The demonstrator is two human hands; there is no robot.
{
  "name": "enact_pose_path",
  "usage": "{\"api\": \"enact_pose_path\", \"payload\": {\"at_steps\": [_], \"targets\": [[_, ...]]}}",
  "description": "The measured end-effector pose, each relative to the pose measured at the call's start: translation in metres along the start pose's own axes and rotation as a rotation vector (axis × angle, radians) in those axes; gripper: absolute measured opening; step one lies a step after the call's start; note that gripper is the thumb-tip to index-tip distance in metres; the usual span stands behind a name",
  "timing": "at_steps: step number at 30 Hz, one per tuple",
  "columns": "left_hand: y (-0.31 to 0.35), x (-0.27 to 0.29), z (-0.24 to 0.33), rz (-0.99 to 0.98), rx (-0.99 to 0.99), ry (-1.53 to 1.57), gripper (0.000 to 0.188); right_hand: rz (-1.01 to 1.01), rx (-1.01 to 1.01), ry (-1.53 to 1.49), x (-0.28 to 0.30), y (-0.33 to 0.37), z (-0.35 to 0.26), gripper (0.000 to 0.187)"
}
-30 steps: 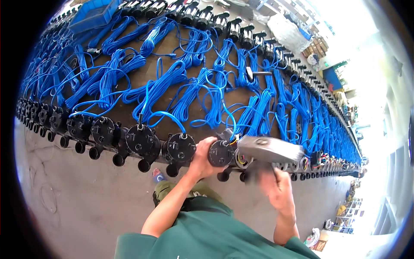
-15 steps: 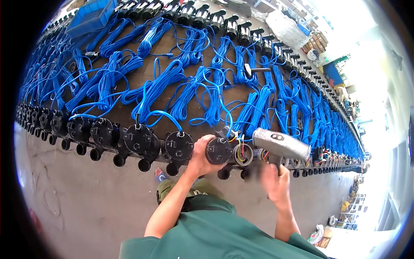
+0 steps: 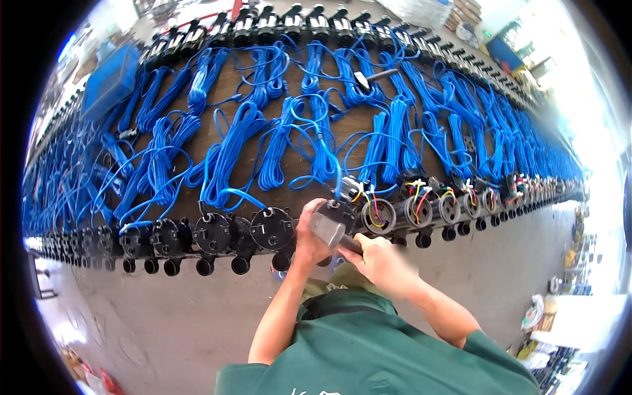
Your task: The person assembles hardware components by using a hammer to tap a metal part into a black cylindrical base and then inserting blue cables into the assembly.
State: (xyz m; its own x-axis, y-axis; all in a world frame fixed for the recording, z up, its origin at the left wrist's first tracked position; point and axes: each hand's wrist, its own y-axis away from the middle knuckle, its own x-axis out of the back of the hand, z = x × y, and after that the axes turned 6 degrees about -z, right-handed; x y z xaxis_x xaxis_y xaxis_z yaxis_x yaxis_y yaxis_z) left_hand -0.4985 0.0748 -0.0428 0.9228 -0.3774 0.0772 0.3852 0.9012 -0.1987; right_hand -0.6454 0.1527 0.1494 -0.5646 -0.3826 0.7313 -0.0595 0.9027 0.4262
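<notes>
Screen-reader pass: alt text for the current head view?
A person's right hand holds a hammer, its metal head over a round black cap that the left hand holds. Capped black units line the bench edge to the left, open housings with coloured wires to the right; coiled blue cables lie behind.

Grey floor [image 3: 197, 316]; long brown tabletop [image 3: 230, 82]; shelving [image 3: 579, 255] and bright white light [image 3: 609, 141] at right

Hammer head [image 3: 327, 230] grey; round cap [image 3: 342, 210] at its 1 o'clock black; cable coils [image 3: 237, 148] blue; counter [image 3: 227, 80] brown; shirt [image 3: 368, 342] green.
</notes>
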Motion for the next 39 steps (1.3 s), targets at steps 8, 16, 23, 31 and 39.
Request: {"api": "enact_pose_path", "payload": {"at_steps": [8,16,23,31,39], "targets": [[0.004,-0.008,0.033,0.120,-0.018,-0.143,0.118,0.043,-0.086,-0.384,0.031,0.044,0.040,0.036],[0.113,-0.044,-0.038,0.133,0.673,-0.311,0.066,0.127,-0.206,-0.816,-0.023,0.057,0.094,0.051],[0.149,-0.064,-0.155,0.037,0.685,-0.052,0.028,-0.135,-0.386,-1.131,-0.034,0.063,0.128,0.054],[0.149,-0.068,-0.158,0.119,0.467,-0.139,0.029,-0.143,-0.398,-0.875,-0.053,0.049,0.114,0.045],[0.148,-0.069,-0.159,0.168,0.517,-0.149,0.029,0.171,-0.114,-1.429,0.005,0.055,0.113,0.040]]}}
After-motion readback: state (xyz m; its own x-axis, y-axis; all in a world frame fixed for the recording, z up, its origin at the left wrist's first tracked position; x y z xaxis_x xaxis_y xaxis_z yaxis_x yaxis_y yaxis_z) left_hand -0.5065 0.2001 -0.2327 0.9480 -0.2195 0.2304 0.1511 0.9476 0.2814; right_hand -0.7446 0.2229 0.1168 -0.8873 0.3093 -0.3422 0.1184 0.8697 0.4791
